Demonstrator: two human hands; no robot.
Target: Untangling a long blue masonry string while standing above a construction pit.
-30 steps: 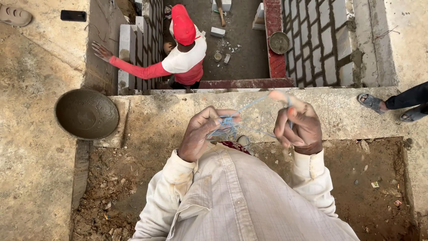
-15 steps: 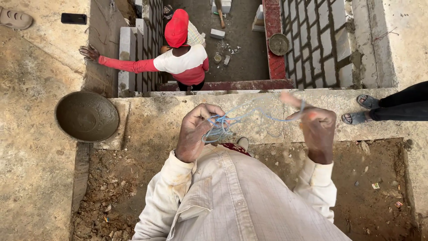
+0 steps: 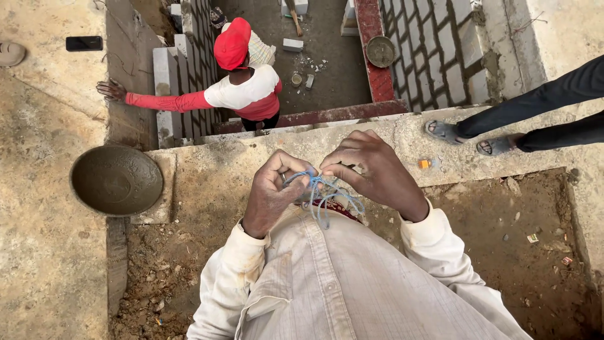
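hands closed together, left (image 3: 272,195), right (image 3: 376,175), blue string (image 3: 322,192) (tangle unclear)

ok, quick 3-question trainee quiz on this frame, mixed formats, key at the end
1. True or false: both hands pinch the blue string in front of the pale shirt.
2. What sits on the concrete to the person's left? A) a round metal pan B) a red bucket C) a coiled hose
3. Fill in: the co-worker in the pit below wears a ___ head covering.

Key:
1. True: the left hand and right hand meet on it.
2. A: the round pan, grey inside.
3. Red: the head covering matches the red sleeve reaching to the block wall.
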